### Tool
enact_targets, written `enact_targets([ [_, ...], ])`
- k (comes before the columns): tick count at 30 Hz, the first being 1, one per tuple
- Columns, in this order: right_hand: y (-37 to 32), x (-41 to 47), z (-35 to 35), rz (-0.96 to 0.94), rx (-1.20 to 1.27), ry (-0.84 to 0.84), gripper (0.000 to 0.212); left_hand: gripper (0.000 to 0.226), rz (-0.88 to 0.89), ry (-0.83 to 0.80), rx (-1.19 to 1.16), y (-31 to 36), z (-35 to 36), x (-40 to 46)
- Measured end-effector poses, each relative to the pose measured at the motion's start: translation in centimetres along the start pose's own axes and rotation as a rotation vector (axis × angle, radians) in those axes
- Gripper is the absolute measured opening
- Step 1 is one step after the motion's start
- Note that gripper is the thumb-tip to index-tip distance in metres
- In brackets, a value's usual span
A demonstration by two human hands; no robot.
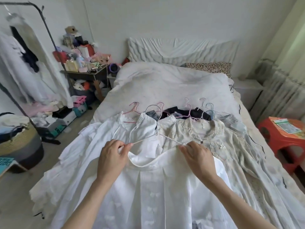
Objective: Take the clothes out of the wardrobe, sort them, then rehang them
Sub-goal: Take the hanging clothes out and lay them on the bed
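Note:
A white garment (153,187) lies spread on the bed in front of me, its neckline toward the headboard. A white wire hanger (158,128) sits above the neckline, hook pointing away. My left hand (112,156) pinches the hanger's left arm end. My right hand (198,156) pinches the right arm end together with the neckline edge. Beyond lie a white blouse (145,124), a cream lace garment (198,133) and dark clothes (181,113), with several pink and blue hangers (189,108) among them.
The bed (165,83) fills the middle. A clothes rack (41,19) with hanging garments stands at left, a laundry basket (19,142) below it. A cluttered side table (85,70) stands beside the bed. A red stool (285,136) stands at right.

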State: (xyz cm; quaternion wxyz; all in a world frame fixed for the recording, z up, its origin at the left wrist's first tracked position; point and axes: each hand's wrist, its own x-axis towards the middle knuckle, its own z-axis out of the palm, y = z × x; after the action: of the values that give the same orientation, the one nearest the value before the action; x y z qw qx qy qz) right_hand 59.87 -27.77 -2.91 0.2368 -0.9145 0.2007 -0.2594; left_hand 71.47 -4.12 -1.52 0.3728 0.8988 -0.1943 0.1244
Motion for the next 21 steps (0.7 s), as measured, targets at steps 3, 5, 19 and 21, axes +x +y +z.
enact_targets([
  [3, -0.2, 4.8, 4.5, 0.03, -0.031, -0.012, 0.032, 0.029, -0.008, -0.07, -0.013, -3.6, 2.3, 6.1],
  [5, 0.2, 7.5, 7.2, 0.046, -0.058, -0.006, 0.033, 0.029, 0.005, -0.124, -0.001, -5.5, 4.0, 10.0],
  [19, 9.8, 25.7, 19.7, 0.206, -0.211, -0.05, 0.033, 0.028, 0.069, -0.284, 0.08, -9.8, 20.9, 30.5],
  [21, 11.6, 28.1, 21.4, 0.221, -0.264, -0.077, 0.035, 0.029, 0.063, -0.278, 0.099, -10.4, 23.8, 32.8],
])
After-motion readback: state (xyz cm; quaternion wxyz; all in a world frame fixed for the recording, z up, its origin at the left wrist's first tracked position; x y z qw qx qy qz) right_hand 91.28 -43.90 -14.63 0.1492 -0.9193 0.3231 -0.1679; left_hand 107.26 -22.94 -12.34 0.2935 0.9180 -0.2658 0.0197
